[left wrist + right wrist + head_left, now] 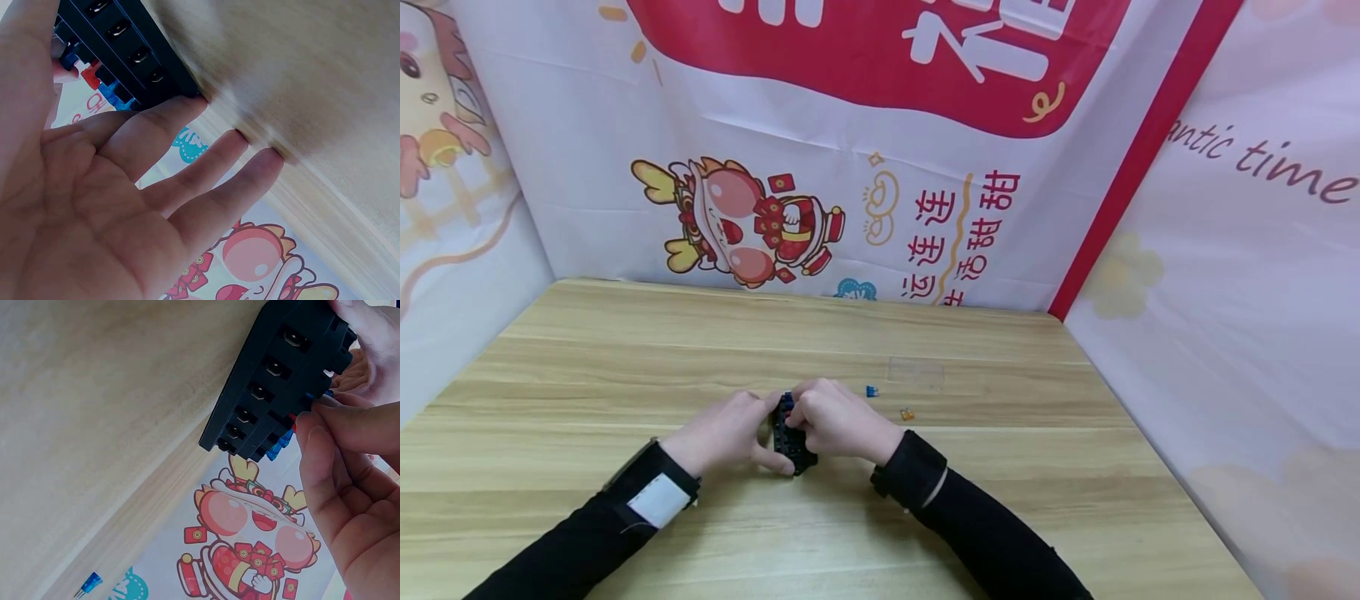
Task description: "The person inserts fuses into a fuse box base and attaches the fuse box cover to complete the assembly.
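My left hand steadied the black fuse block from its left side, fingers mostly straight, index tip and thumb against it. My right hand pinched at a fuse seated in the block's top. The block stood on the worktop near its middle. Beyond it, toward the far edge, lay a blue fuse and an orange fuse, loose and apart.
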`<move>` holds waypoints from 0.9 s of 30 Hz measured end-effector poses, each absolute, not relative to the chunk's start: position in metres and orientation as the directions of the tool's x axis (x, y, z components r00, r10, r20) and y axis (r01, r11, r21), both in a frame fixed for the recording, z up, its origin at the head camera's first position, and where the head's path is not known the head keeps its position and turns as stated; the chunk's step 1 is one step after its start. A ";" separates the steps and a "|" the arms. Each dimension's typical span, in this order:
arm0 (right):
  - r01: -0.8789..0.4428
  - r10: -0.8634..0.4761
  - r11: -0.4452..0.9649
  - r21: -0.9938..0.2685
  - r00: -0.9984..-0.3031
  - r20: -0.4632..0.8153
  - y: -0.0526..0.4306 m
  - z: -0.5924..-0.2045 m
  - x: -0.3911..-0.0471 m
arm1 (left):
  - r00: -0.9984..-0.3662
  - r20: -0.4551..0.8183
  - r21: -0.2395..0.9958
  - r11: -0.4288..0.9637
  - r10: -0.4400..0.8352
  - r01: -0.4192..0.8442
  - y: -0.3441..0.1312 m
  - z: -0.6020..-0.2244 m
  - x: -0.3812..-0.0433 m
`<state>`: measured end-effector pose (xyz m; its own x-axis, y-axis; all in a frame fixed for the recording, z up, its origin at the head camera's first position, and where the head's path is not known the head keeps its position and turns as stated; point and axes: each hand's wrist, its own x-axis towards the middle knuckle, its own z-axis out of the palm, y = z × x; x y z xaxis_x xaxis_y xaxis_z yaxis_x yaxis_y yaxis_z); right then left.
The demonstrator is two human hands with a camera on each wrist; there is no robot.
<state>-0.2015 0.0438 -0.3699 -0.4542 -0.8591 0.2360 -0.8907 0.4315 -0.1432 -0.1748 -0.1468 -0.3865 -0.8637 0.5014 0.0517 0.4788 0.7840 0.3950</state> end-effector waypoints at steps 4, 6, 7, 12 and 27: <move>-0.897 -0.867 0.420 -0.139 -0.442 0.229 0.043 -0.369 -0.202 | -0.865 0.051 0.397 0.784 0.500 0.477 -0.147 -0.386 -0.175; -0.899 -0.870 0.416 -0.138 -0.437 0.226 0.043 -0.369 -0.202 | -0.865 0.050 0.397 0.785 0.499 0.476 -0.148 -0.386 -0.175; -0.900 -0.872 0.414 -0.135 -0.435 0.225 0.043 -0.369 -0.202 | -0.865 0.050 0.399 0.784 0.499 0.475 -0.148 -0.386 -0.175; -0.906 -0.881 0.406 -0.121 -0.423 0.214 0.042 -0.367 -0.201 | -0.870 0.045 0.414 0.783 0.491 0.464 -0.148 -0.385 -0.174; -0.915 -0.885 0.373 -0.156 -0.401 0.235 0.049 -0.367 -0.209 | -0.874 0.030 0.398 0.796 0.485 0.456 -0.146 -0.385 -0.174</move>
